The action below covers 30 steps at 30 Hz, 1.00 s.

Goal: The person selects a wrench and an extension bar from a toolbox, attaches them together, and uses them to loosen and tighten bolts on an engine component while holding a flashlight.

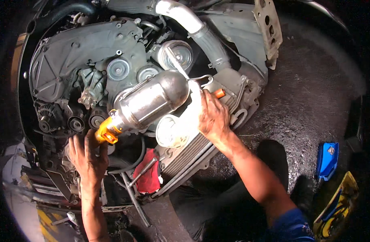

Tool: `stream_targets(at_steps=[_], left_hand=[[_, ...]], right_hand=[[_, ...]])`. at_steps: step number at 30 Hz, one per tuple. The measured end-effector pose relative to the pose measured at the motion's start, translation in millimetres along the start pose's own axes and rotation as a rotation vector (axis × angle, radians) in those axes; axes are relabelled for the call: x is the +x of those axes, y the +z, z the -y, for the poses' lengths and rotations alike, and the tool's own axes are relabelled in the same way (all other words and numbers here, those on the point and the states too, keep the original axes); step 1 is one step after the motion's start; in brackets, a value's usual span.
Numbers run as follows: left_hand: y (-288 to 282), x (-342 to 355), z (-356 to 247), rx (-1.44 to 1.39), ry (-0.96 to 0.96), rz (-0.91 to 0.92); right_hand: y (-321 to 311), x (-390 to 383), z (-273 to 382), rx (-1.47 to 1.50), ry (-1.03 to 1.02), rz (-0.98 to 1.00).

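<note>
A silver metal canister with a domed end lies slanted above the engine front, carrying a yellow-orange fitting on its lower left end. My left hand closes its fingertips and thumb around that fitting. At the domed end my right hand is closed, its fingertips washed out by glare beside a thin curved metal hook. An orange piece shows just past its knuckles. Under the canister sits a round pale cup-like part, partly hidden by glare.
Behind the canister are the engine cover and several pulleys. A radiator crosses the front, with a red cloth and T-handled tool beside it. Blue tray and yellow-blue item lie on the floor at right.
</note>
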State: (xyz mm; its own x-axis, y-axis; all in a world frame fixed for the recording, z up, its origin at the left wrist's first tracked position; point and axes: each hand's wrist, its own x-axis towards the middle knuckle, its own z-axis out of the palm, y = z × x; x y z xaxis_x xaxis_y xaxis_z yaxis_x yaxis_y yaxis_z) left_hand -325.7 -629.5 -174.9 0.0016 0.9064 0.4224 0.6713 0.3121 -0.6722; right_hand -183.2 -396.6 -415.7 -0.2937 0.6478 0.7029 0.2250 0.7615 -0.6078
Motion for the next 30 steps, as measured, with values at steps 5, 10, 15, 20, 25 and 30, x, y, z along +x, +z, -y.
stream_targets(at_steps=[5, 10, 15, 20, 25, 30], left_hand=[[7, 13, -14, 0.031, 0.020, -0.031], [7, 13, -20, 0.067, -0.034, -0.050], [2, 16, -32, 0.127, -0.057, -0.045], [0, 19, -39, 0.160, -0.054, -0.061], [7, 19, -33, 0.141, -0.058, -0.041], [20, 30, -35, 0.146, -0.065, -0.025]], right_hand=[[2, 4, -2, 0.034, -0.028, -0.108], [8, 4, -2, 0.157, 0.076, -0.067], [3, 2, -5, 0.123, -0.046, -0.009], [3, 4, -5, 0.114, -0.047, -0.013], [-2, 7, -2, 0.082, -0.033, -0.047], [-7, 11, -4, 0.060, -0.032, -0.030]])
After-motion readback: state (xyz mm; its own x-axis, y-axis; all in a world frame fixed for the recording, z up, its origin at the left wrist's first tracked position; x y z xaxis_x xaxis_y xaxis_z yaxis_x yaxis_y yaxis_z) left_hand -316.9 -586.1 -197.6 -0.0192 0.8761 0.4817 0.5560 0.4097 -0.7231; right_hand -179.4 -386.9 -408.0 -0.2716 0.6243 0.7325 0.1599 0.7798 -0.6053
